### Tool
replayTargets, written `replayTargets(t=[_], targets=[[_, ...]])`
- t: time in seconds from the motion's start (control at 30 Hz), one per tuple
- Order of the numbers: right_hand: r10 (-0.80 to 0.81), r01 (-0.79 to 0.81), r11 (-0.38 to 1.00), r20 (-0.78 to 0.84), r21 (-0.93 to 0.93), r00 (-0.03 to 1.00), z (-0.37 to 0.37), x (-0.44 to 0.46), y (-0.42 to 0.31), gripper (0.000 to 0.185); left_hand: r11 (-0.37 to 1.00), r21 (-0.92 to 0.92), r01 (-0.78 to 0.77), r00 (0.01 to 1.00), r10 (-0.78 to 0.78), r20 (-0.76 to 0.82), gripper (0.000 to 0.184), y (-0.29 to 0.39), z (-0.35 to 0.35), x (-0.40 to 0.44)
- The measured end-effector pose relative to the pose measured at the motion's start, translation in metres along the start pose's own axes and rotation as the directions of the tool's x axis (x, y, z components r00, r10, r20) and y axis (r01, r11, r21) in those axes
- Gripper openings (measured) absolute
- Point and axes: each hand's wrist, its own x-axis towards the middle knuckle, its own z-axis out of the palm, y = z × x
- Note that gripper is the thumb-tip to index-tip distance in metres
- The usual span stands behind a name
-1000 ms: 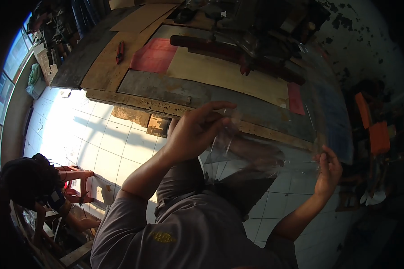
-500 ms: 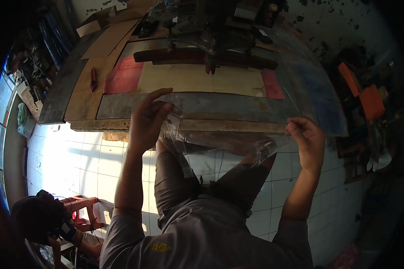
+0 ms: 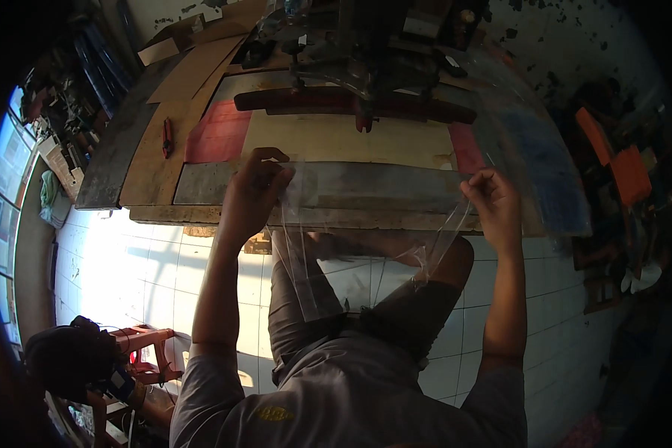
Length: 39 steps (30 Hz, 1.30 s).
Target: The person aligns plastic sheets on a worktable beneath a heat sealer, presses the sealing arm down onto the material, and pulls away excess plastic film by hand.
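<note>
A clear plastic sheet (image 3: 297,257) hangs between my two hands, over my lap and just in front of the table edge. My left hand (image 3: 257,187) pinches its upper left corner. At the upper right corner, my right hand (image 3: 491,196) is closed on the sheet with bent fingers. The sheet sags in the middle, and its lower part is hard to make out against my legs. Beyond my hands, a pale yellow panel (image 3: 343,140) with red ends lies on the table, under a dark bar (image 3: 418,104) of a press-like machine.
A red cutter (image 3: 167,138) lies on brown board at the table's left. Cardboard pieces (image 3: 194,78) are stacked behind it. Orange objects (image 3: 629,175) stand at the right. Another person (image 3: 75,362) is at the lower left beside a red stool (image 3: 153,343).
My right hand has moved left and up, closer to my left hand. The plastic sheet is less stretched and hangs lower. The whole view has shifted slightly.
</note>
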Motion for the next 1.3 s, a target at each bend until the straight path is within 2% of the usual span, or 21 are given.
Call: replayTargets(t=[0.03,0.1,0.2,0.33,0.43,0.5,0.6,0.63,0.7,0.73,0.83,0.93,1.1,1.2,1.3], targets=[[0.03,-0.03,1.0,0.014,0.004,0.999,0.002,0.006,0.003,0.015,0.997,0.074,-0.011,1.0,0.009,0.019,0.021,-0.002,-0.001,0.005],[0.087,-0.087,0.996,0.043,0.008,0.995,0.006,0.023,0.007,0.013,0.995,0.097,-0.009,0.995,-0.001,0.102,0.014,0.002,-0.003,0.018],[0.075,-0.03,0.957,0.148,-0.287,0.986,0.005,0.056,0.022,0.015,0.976,0.204,-0.073,0.984,0.038,0.173,0.013,-0.002,-0.002,0.042],[0.028,0.075,0.912,0.243,-0.404,0.97,0.011,0.098,0.053,0.019,0.909,0.361,-0.207,0.963,0.124,0.24,0.017,-0.021,0.0,0.082],[-0.011,0.152,0.855,0.275,-0.496,0.961,0.018,0.12,0.061,0.02,0.92,0.318,-0.23,0.946,0.136,0.294,0.018,-0.038,0.003,0.109],[0.005,0.173,0.787,0.285,-0.592,0.958,0.022,0.126,0.057,0.021,0.883,0.38,-0.277,0.931,0.149,0.332,0.018,-0.047,0.004,0.115],[-0.008,0.142,0.839,0.25,-0.525,0.968,0.033,0.121,0.058,0.021,0.761,0.528,-0.377,0.907,0.189,0.375,0.019,-0.055,0.009,0.117],[-0.062,0.198,0.799,0.25,-0.568,0.966,0.035,0.119,0.056,0.02,0.701,0.582,-0.412,0.898,0.205,0.39,0.019,-0.055,0.011,0.115],[-0.163,0.297,0.704,0.26,-0.645,0.952,0.037,0.114,0.053,0.019,0.688,0.608,-0.397,0.908,0.197,0.37,0.019,-0.044,0.012,0.11],[-0.167,0.302,0.735,0.269,-0.607,0.949,0.038,0.113,0.057,0.019,0.681,0.62,-0.389,0.912,0.192,0.362,0.019,-0.04,0.012,0.108],[-0.199,0.346,0.781,0.318,-0.52,0.927,0.038,0.114,0.067,0.021,0.573,0.601,-0.557,0.83,0.405,0.383,0.021,-0.043,0.01,0.111],[-0.235,0.433,0.742,0.407,-0.511,0.883,0.034,0.115,0.071,0.025,0.503,0.589,-0.632,0.773,0.356,0.526,0.023,-0.052,0.005,0.115],[-0.164,0.451,0.686,0.482,-0.572,0.861,0.028,0.108,0.037,0.024,0.643,0.528,-0.555,0.791,0.21,0.575,0.037,-0.033,-0.012,0.111],[-0.182,0.464,0.657,0.473,-0.594,0.862,0.033,0.099,0.022,0.023,0.691,0.502,-0.52,0.788,0.161,0.594,0.045,-0.02,-0.016,0.111],[-0.184,0.401,0.709,0.397,-0.58,0.899,0.034,0.093,0.045,0.023,0.703,0.514,-0.491,0.796,0.123,0.593,0.047,-0.019,-0.016,0.11]])
